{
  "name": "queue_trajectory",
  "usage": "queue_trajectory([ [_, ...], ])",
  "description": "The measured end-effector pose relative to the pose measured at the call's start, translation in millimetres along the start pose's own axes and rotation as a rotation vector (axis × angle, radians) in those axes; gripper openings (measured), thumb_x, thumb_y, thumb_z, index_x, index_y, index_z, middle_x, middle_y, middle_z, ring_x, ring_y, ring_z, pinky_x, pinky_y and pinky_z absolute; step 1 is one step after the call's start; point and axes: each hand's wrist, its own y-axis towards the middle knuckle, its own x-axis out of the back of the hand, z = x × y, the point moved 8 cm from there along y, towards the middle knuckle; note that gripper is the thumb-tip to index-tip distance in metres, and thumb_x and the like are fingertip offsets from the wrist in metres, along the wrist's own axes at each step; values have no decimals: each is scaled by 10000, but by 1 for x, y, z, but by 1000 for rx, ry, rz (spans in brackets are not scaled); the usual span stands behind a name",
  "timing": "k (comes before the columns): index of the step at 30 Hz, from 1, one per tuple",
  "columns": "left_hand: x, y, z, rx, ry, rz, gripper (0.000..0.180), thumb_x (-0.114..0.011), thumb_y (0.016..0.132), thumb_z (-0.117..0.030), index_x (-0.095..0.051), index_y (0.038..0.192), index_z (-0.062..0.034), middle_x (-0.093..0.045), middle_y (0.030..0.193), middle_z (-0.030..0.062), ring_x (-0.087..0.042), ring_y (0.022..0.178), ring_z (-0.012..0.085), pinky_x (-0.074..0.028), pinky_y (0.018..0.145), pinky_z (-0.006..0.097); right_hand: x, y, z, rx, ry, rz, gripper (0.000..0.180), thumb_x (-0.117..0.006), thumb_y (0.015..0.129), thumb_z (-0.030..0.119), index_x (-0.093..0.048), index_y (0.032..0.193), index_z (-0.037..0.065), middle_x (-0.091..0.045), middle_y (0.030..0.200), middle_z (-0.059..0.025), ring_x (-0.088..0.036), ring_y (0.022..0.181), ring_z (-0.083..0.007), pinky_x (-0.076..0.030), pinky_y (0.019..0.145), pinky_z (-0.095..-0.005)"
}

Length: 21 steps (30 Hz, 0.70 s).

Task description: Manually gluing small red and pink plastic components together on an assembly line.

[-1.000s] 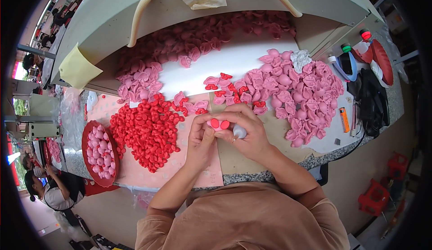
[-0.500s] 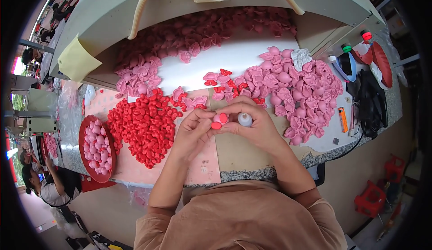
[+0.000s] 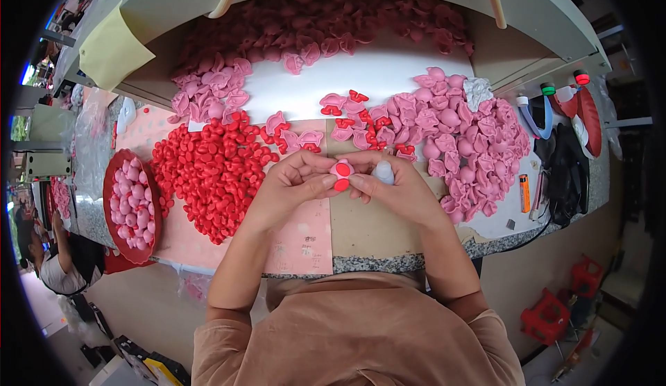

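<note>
Left hand (image 3: 295,181) and right hand (image 3: 392,188) both pinch the small pink-and-red piece (image 3: 341,173), right also palming a white bottle (image 3: 383,172) at 3 o'clock; best keep fingertips tight and parts aligned.

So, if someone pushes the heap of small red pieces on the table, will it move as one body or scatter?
Probably it scatters: the heap of small red pieces is many separate loose bits, with strays already at its edges. They look light. Flattish shapes suggest sliding more than rolling, though I cannot be sure.

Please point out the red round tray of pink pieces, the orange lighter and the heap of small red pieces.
Red round tray (image 3: 109,198), head view, left rim.
Orange lighter (image 3: 524,193), head view, body middle.
Heap of small red pieces (image 3: 208,171), head view, centre.
</note>
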Motion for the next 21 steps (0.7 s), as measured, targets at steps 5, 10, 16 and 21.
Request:
queue_trajectory([
  [5,4,1,6,81,-12,59,154,-566,850,-5,-538,1001,-9,-611,1024,86,-601,932,144,-504,837,306,-1,2,-14,-40,-46,18,305,-584,862,89,-541,1148,-8,-617,925,-43,-573,734,-76,-462,615,-203],
  [10,5,1,8,102,21,95,146,-592,835,-6,-547,974,-20,-621,986,75,-599,893,112,-494,784,258,-4,2,-16,-94,-24,44,298,-604,843,75,-549,1126,0,-617,931,-40,-567,756,-65,-473,633,-211],
  [16,8,0,12,110,15,123,146,-612,825,0,-543,952,-21,-615,991,74,-595,919,118,-489,823,252,-6,1,-19,-125,14,62,270,-619,835,64,-552,1086,-8,-623,919,-53,-577,752,-74,-482,635,-219],
  [21,9,2,17,118,27,131,149,-618,820,1,-550,950,-24,-618,1000,72,-585,938,111,-479,834,251,-5,2,-24,-148,25,62,259,-631,827,66,-557,1064,-10,-627,911,-55,-581,743,-77,-488,646,-223],
])
